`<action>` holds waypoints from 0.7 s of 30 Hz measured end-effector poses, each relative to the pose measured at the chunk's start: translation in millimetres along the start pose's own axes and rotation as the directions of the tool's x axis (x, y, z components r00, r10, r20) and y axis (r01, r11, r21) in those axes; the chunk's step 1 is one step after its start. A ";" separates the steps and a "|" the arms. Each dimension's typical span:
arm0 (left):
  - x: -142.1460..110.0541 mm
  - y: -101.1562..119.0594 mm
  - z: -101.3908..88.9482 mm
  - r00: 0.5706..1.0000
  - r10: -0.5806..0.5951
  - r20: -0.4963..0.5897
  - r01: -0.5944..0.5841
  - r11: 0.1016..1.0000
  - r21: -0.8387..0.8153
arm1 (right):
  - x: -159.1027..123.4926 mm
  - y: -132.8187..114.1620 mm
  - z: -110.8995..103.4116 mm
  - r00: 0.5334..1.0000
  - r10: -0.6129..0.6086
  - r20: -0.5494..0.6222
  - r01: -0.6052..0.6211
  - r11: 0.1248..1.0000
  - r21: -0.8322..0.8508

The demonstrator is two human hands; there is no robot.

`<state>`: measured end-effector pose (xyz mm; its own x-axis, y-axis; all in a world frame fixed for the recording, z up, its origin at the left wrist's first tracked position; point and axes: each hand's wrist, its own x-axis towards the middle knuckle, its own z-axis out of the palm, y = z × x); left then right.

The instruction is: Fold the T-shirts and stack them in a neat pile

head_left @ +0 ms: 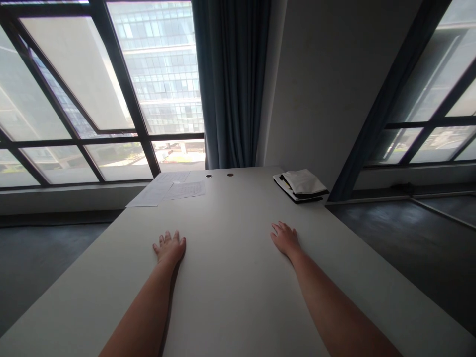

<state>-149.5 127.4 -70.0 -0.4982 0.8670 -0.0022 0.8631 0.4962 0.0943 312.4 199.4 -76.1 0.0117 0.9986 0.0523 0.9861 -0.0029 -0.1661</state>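
My left hand (170,246) rests palm down on the white table (226,277), its fingers spread and nothing in them. To the right, my right hand (285,238) also lies on the tabletop with fingers apart, holding nothing. Beyond my left hand are printed sheets of paper (186,190), lying flat near the table's far left corner. Past my right hand, at the far right edge, sits a small pile (300,184) of white and dark flat items with a crumpled white piece on top; its exact contents are unclear.
Two round holes (219,175) are set in the tabletop near its far edge. Behind the table hang dark blue curtains (232,84) beside a grey wall (327,84). A tilted-open window (78,69) stands at the left. Grey floor (394,233) shows on both sides.
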 end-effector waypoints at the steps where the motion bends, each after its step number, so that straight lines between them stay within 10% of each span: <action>1: 0.6 -0.4 0.8 1.000 0.001 -0.003 -0.001 1.000 0.003 | 0.3 0.3 0.5 1.000 -0.002 0.002 0.002 1.000 0.002; 21: -2.0 2.5 -4.1 1.000 -0.003 0.011 0.003 1.000 0.005 | 3.8 3.8 5.7 1.000 -0.008 0.001 0.008 1.000 -0.002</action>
<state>-146.7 126.7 -65.7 -0.5000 0.8659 -0.0133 0.8619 0.4991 0.0895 315.2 203.5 -82.1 0.0032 0.9986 0.0527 0.9865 0.0055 -0.1634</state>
